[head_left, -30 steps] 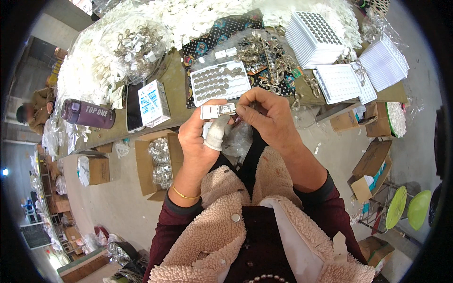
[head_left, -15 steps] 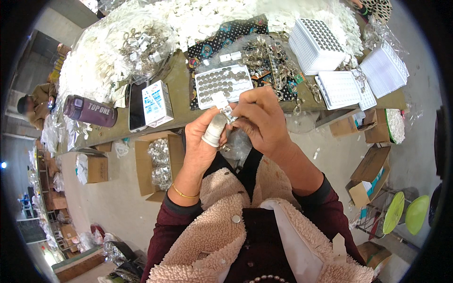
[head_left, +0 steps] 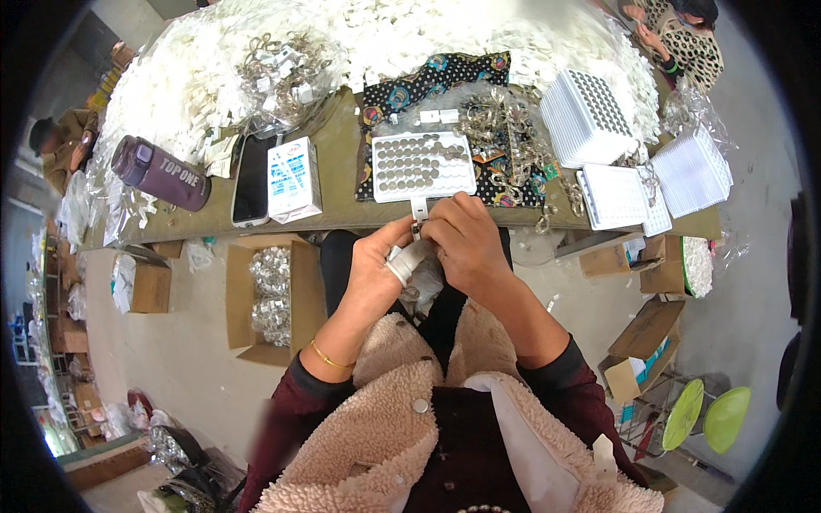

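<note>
In front of my chest, just off the table's near edge, both hands meet. My left hand (head_left: 375, 272) pinches a small white plastic piece with a metal part (head_left: 419, 209); a pale grey cover (head_left: 411, 260) sheathes its thumb. My right hand (head_left: 472, 248) closes on the same piece from the other side, its fingers hiding the lower end. Just beyond lies a white tray (head_left: 459, 186) with rows of small round silver discs (head_left: 410, 162). A heap of metal clasps (head_left: 505, 128) rests on patterned black cloth (head_left: 393, 101) behind and right of it.
White pieces (head_left: 188, 94) are heaped across the back. At left stand a purple bottle (head_left: 161, 173), a phone (head_left: 252, 181) and a white-blue box (head_left: 293, 179). Stacked trays (head_left: 581, 120) rise at right. Open cartons (head_left: 312, 299) sit below; another person (head_left: 684, 43) is at far right.
My view has shifted, showing more of the person at far right. My hands have turned the white piece more upright, and the covered thumb now tilts to the right.
</note>
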Demonstrator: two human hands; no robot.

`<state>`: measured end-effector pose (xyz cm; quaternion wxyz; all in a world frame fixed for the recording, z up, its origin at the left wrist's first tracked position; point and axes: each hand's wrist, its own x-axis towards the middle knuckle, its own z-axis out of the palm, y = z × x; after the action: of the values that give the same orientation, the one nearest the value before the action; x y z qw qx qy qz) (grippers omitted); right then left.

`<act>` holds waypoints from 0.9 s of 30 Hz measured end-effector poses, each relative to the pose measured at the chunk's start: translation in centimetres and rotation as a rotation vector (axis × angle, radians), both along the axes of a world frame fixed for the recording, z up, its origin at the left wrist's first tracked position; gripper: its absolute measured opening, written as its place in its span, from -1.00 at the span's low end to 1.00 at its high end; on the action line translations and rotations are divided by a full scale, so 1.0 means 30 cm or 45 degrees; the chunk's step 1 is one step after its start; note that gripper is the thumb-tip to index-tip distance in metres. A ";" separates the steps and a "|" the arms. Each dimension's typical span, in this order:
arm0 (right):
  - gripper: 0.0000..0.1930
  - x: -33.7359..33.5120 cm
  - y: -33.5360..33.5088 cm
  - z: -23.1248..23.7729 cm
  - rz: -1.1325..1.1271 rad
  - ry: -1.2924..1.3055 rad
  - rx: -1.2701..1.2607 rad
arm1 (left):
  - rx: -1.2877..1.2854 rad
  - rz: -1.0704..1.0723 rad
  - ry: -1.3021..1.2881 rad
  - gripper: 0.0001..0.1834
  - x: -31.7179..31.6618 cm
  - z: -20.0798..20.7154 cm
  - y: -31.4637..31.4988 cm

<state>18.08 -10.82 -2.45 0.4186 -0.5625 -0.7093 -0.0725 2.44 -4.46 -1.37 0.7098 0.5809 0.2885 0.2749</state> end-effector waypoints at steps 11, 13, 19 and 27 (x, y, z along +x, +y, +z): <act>-0.90 0.112 0.127 0.049 -0.194 0.047 0.041 | -0.228 0.045 -0.193 -0.74 -0.040 -0.041 0.084; -0.91 0.121 0.142 0.043 -0.298 -0.026 0.000 | -0.213 0.086 -0.204 -0.75 -0.039 -0.048 0.090; -0.89 0.136 0.160 0.036 -0.280 -0.073 -0.123 | -0.205 0.127 -0.219 -0.74 -0.040 -0.049 0.108; -0.82 0.157 0.159 0.046 -0.223 0.126 -0.187 | -0.240 0.144 -0.191 -0.78 -0.026 -0.034 0.113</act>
<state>22.78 -6.05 -1.07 0.4029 -0.6543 -0.6393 -0.0290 1.65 -1.07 -2.40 0.7642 0.4722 0.2913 0.3288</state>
